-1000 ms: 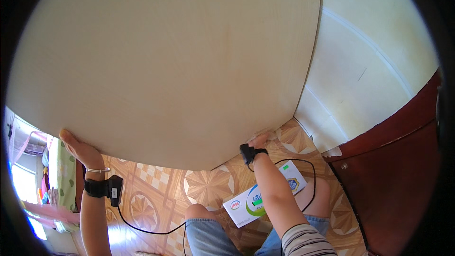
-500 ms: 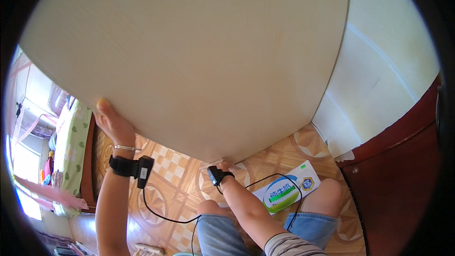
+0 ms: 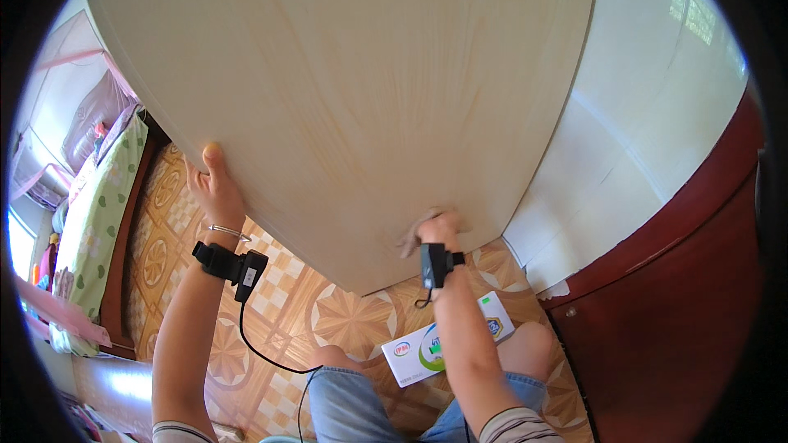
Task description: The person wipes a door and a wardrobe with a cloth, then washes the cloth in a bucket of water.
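A tall, light wood-grain door panel (image 3: 353, 98) stands upright before me. My left hand (image 3: 215, 190) grips its left edge, the thumb on the face and the fingers bent round the edge. Low on the panel, my right hand (image 3: 439, 228) presses a greyish-beige cloth (image 3: 417, 231) against the surface; some of its fingers are hidden. Each wrist carries a black strap with a small black box, and a cable runs from the left one.
A white milk carton box (image 3: 419, 358) lies on the patterned floor (image 3: 349, 324) by my knees. To the right are a pale wall panel (image 3: 628, 131) and a dark red wooden furniture panel (image 3: 657, 295). On the left stands a bed with a green-white cover (image 3: 94, 238).
My right hand has moved up and right from the panel's bottom edge onto its face with the cloth. The panel's left edge has shifted right, my left hand still on it.
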The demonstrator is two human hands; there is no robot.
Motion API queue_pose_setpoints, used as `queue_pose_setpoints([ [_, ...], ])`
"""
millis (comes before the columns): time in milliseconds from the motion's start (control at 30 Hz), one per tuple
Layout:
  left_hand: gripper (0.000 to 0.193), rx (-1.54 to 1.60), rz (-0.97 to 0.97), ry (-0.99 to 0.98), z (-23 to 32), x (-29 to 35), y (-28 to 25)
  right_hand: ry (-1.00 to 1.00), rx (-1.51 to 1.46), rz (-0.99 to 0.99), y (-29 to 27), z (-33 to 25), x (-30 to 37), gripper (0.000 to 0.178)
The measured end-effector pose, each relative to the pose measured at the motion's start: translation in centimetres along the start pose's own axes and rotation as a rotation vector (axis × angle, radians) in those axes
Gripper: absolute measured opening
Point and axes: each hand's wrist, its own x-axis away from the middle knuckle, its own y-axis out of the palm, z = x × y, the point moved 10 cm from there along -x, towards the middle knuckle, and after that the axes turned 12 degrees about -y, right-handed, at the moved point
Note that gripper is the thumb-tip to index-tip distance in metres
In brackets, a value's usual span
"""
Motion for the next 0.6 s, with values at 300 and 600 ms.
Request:
queue_pose_setpoints([
  [300, 0.061, 0.003, 0.008, 0.082, 0.7, 0.3, -1.1, 0.148, -1.357, 1.114, -10.3, 8.4, 3.0, 0.063],
  [600, 0.068, -0.105, 0.002, 0.089, 1.3, 0.4, -0.8, -0.42, -0.543, 1.511, -19.2, -16.6, 19.9, 0.069],
])
